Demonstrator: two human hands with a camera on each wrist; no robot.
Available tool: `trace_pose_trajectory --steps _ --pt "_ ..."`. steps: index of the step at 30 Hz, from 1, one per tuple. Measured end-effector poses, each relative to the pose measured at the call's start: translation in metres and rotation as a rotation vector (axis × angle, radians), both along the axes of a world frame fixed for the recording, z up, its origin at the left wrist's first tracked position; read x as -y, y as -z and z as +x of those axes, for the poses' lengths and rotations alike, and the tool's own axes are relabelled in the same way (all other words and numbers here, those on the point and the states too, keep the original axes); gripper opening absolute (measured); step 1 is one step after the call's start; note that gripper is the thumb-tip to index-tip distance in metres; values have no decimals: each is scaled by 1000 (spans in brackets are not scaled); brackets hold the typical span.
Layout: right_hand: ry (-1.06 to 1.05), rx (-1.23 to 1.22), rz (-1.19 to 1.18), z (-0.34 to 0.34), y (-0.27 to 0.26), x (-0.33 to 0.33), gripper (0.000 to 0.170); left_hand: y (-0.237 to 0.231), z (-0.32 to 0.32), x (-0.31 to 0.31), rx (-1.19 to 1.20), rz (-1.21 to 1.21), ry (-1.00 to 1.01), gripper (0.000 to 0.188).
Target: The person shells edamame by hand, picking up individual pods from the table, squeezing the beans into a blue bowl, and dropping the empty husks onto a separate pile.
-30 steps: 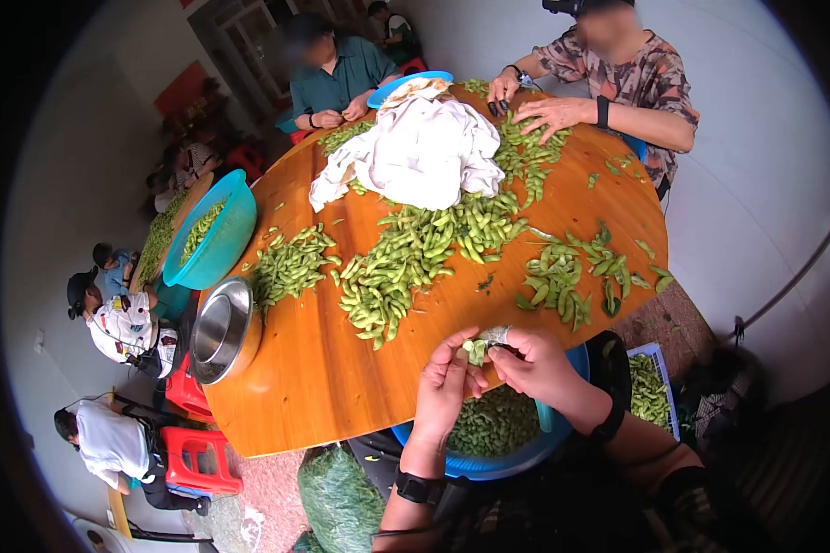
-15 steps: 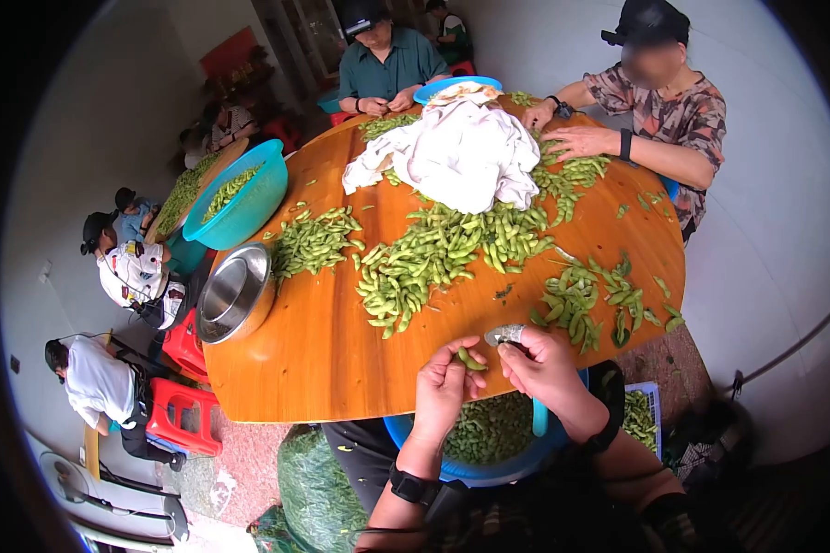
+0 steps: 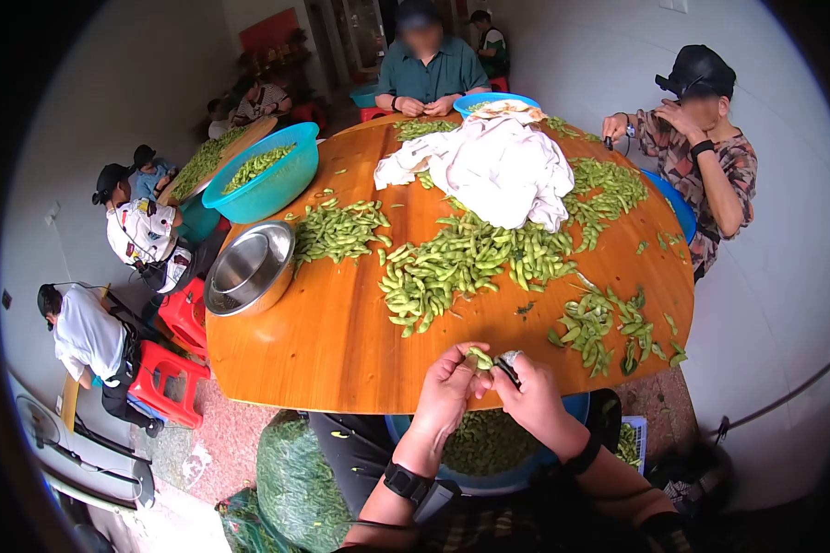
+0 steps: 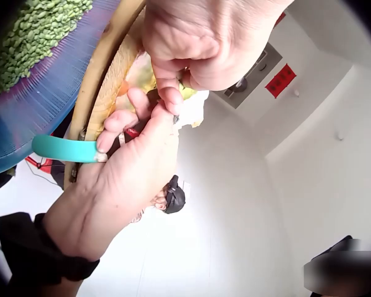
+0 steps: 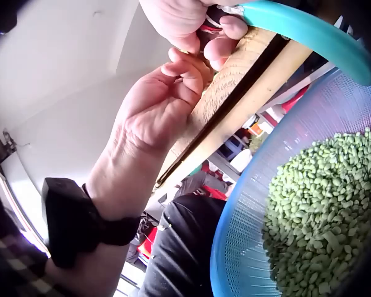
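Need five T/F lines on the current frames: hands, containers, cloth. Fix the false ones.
1. The left hand holds a green pod. True.
2. The right hand is empty. False: it grips a teal-handled tool.
3. The blue basket holds shelled beans. True.
4. The white cloth lies inside the teal basin. False: it is heaped on the wooden table.
5. The teal basin holds whole pods. True.

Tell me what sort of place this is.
Probably an informal indoor bean-shelling workroom: green pods heaped on a wooden table, a blue basket holding shelled beans, and several people seated about the room.
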State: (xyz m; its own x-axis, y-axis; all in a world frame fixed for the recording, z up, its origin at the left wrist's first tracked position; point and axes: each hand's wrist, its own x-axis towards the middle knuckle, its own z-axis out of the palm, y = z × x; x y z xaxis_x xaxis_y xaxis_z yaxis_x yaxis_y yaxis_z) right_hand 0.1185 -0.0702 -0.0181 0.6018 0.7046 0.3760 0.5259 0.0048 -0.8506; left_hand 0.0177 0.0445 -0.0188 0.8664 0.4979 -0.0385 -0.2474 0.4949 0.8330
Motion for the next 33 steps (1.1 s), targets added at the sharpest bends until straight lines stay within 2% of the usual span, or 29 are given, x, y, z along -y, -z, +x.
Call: trace_pose_trajectory --steps 3,7,9,11,13,15,16,17,18,20,22,23,25,26,27,29,33 --pt "74 -77 -45 -1 5 -5 15 1 3 0 46 -23 38 22" --pt "60 -157 -28 -2 3 -8 16 1 5 3 28 -20 -6 22" --pt "3 -234 95 0 16 -11 15 0 5 3 32 -27 -1 22" --pt "61 -270 97 -2 16 -12 16 -1 8 4 5 -7 -31 24" --pt "194 -175 -4 -5 3 -10 16 5 10 8 -16 -16 -88 25" --pt "256 -163 41 -7 -7 -11 22 11 8 12 -105 276 -262 20" --pt "260 -101 -1 -7 -7 -9 22 8 8 16 -216 455 -263 18" --pt "264 -41 -47 -8 -7 -7 23 19 11 16 -210 965 -392 19" --pt "251 67 -57 -9 -10 -5 21 11 11 17 -177 1039 -370 19" --pt "185 91 -80 -6 -17 3 20 0 6 16 -141 1117 -344 20" --pt "32 146 -85 -1 -27 6 15 -4 -1 6 -201 1245 -116 18" --pt "30 145 -76 -1 -32 7 15 -7 -3 3 -203 1254 -118 18" --pt "-113 90 -93 2 -39 7 16 -14 -7 -4 -69 1174 -14 18" --pt "-154 -7 -93 5 -34 5 17 -11 -6 -4 -29 1115 -50 16" --pt "-154 -7 -89 6 -33 3 17 -10 -7 -5 -29 1119 -50 16" --pt "-221 -367 -90 8 -33 -2 17 -10 -6 -7 -234 651 103 14" --pt "-195 -221 -111 11 -24 0 15 0 0 -6 -100 723 -2 12"
